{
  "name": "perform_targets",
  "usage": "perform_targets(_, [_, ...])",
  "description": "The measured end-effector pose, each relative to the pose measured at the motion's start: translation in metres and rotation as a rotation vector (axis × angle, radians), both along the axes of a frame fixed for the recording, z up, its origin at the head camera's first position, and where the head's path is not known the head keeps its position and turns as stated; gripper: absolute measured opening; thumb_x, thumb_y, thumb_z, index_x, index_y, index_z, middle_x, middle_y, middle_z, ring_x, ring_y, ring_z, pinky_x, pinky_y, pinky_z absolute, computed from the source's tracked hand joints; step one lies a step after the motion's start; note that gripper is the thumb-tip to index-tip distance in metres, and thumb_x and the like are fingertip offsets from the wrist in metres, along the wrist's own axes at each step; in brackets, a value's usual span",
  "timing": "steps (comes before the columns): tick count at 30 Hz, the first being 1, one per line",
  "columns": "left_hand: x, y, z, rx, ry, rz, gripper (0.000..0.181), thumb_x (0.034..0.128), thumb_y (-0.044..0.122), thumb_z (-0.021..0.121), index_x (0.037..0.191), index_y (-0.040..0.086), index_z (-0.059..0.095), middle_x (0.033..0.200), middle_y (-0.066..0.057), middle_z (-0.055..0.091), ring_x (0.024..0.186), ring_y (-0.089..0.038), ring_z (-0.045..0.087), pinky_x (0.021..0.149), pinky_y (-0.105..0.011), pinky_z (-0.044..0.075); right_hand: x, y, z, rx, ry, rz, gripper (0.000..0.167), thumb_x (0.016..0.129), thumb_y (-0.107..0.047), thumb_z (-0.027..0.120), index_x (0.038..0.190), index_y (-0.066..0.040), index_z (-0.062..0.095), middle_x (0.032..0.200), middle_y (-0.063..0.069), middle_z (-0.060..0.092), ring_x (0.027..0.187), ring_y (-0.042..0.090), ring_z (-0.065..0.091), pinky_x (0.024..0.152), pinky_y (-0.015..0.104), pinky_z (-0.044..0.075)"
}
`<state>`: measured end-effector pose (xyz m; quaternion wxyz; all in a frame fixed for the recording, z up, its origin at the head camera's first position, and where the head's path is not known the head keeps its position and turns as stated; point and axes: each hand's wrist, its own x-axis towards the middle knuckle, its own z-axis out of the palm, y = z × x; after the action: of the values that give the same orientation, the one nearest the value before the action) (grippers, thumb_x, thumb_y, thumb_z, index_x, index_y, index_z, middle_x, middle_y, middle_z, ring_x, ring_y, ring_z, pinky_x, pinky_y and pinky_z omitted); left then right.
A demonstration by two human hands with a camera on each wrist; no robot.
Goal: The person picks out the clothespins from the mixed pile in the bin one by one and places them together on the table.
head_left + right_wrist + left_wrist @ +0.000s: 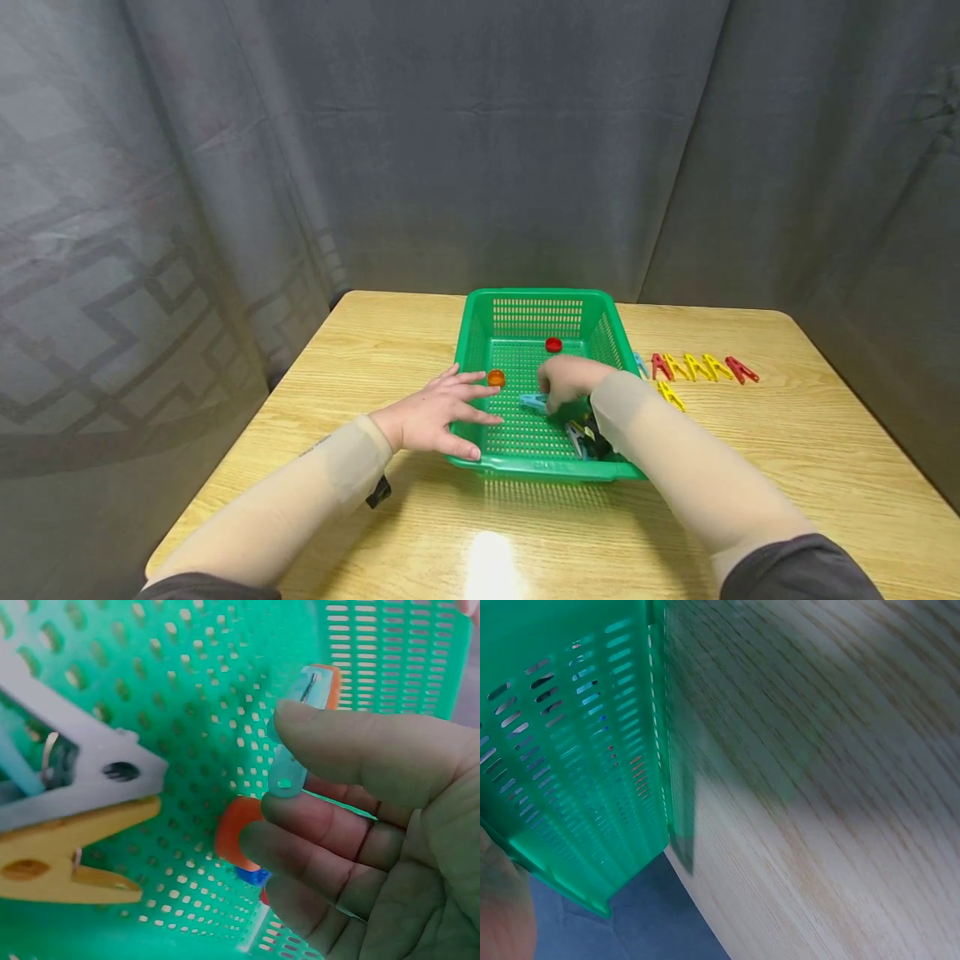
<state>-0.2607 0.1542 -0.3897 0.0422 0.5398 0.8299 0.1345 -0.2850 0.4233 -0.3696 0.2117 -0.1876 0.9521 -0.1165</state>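
Inside a green plastic basket, my right hand pinches a light blue clothespin between thumb and fingers. My left hand lies over the basket's left rim with its fingers spread and straight. In the right wrist view, a grey clothespin and a yellow clothespin are close to the camera, left of the hand. An orange cap shows behind the fingertips, with something blue partly hidden under it. In the left wrist view, only a blurred edge of the left hand appears beside the basket's slotted wall.
Right of the basket, red clothespins and yellow clothespins lie in a row on the wooden table, with another yellow one nearer. A light blue clothespin lies by the basket wall. A red cap sits inside, toward the back.
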Motion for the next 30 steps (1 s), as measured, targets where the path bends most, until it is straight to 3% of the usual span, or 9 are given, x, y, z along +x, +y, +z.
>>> perform_targets(11, [0.001, 0.0, 0.002, -0.019, 0.003, 0.003, 0.06, 0.0857, 0.064, 0.054, 0.131, 0.025, 0.062, 0.153, 0.0, 0.035, 0.145, -0.028, 0.017, 0.113, -0.06, 0.003, 0.0, 0.009, 0.016, -0.075, 0.061, 0.02, 0.021, 0.084, -0.015, 0.075, 0.102, -0.007, 0.067, 0.099, 0.005, 0.063, 0.079, 0.018, 0.055, 0.072, 0.036, 0.05])
perform_targets(17, [0.0, -0.001, 0.0, -0.007, 0.008, -0.005, 0.068, 0.0858, 0.071, 0.046, 0.131, 0.024, 0.063, 0.152, -0.006, 0.038, 0.145, -0.03, 0.018, 0.111, -0.063, 0.004, 0.002, 0.014, 0.031, -0.076, 0.104, 0.026, 0.019, 0.085, -0.018, 0.074, 0.101, -0.008, 0.068, 0.093, 0.002, 0.062, 0.077, 0.018, 0.053, 0.071, 0.034, 0.048])
perform_targets(23, [-0.001, -0.001, 0.001, -0.011, 0.003, -0.002, 0.061, 0.0857, 0.063, 0.054, 0.131, 0.024, 0.063, 0.152, -0.006, 0.037, 0.145, -0.03, 0.017, 0.112, -0.061, 0.003, 0.006, 0.021, 0.044, -0.1, 0.135, 0.024, 0.026, 0.084, -0.017, 0.074, 0.105, -0.005, 0.067, 0.085, 0.003, 0.056, 0.073, 0.018, 0.046, 0.068, 0.034, 0.041])
perform_targets(30, [0.0, -0.001, 0.001, -0.028, -0.004, 0.017, 0.057, 0.0844, 0.058, 0.059, 0.131, 0.024, 0.063, 0.153, -0.002, 0.036, 0.146, -0.027, 0.015, 0.114, -0.057, 0.0, 0.009, 0.036, 0.053, -0.156, 0.2, 0.032, 0.027, 0.083, -0.016, 0.074, 0.107, -0.004, 0.069, 0.09, 0.003, 0.062, 0.077, 0.019, 0.049, 0.073, 0.036, 0.045])
